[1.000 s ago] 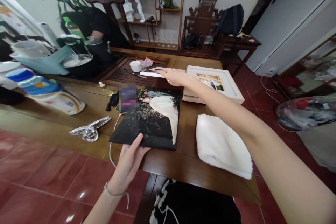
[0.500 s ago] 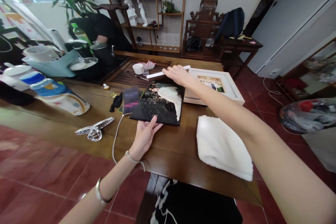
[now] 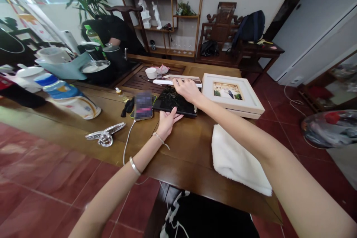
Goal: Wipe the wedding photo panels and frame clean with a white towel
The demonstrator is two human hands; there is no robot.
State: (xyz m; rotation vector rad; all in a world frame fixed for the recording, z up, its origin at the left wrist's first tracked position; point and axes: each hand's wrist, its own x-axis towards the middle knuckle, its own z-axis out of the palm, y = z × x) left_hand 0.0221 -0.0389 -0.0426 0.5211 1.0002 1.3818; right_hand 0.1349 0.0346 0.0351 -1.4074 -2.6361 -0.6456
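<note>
My left hand grips the near edge of a black photo panel, thumb on top and fingers underneath. The panel has a dark, speckled picture and lies low over the wooden table. Just beyond it, my right hand is closed on a white-edged photo panel, held tilted so its near white edge faces me and part of its picture shows behind. To the right lies a cream picture frame with a couple's photo. A phone on a white cable sits left of the black panel.
A folded white cloth lies near the right front edge. On the left are a shiny silver clip-like object, a blue-and-white bottle and a dropper bottle. A small white cup stands behind. A person in black leans at the far side.
The black panel has been lowered and tilted flatter, away from me, with my left hand. The white-edged panel has turned, showing some of its picture. The view has shifted slightly.
</note>
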